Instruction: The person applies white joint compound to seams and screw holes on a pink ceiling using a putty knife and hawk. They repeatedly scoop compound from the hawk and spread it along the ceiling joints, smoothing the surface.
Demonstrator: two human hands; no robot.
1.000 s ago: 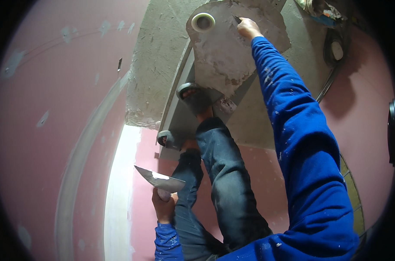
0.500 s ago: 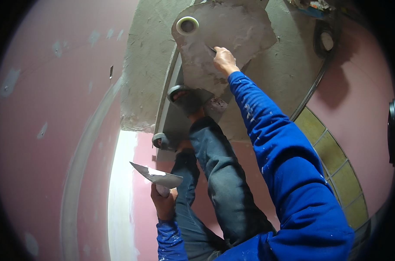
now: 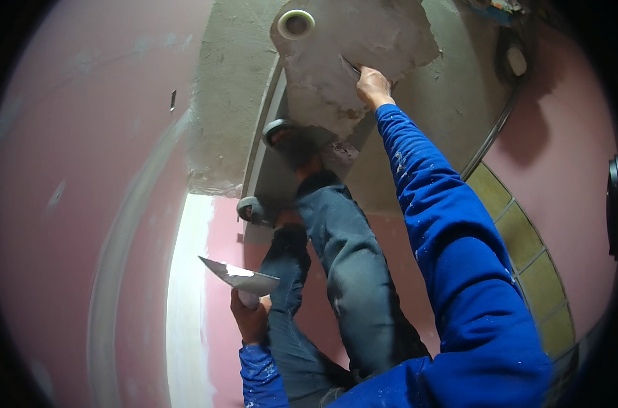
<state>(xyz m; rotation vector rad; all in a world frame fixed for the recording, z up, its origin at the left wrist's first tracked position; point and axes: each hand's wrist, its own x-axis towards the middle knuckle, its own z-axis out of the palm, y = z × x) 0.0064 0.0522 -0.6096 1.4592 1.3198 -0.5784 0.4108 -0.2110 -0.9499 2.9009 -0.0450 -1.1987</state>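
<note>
My left hand is closed around the handle of a wide putty knife, held blade up at the lower left, with white compound on its blade. My right hand reaches far forward, closed on a thin-bladed tool seen nearly edge-on; the hand hides most of it. Its blade is at a smooth, ragged-edged grey patch on the rougher grey surface. A pale ring with a dark centre lies at the patch's upper left.
My feet in dark sandals stand on a narrow grey board or platform. Pink wall panels with filled spots rise at the left. Olive tiles border the right side. A dark oval object sits at the far right.
My right hand has moved to the right and slightly farther forward with its tool. My left hand and putty knife have shifted a little left and down in the view.
</note>
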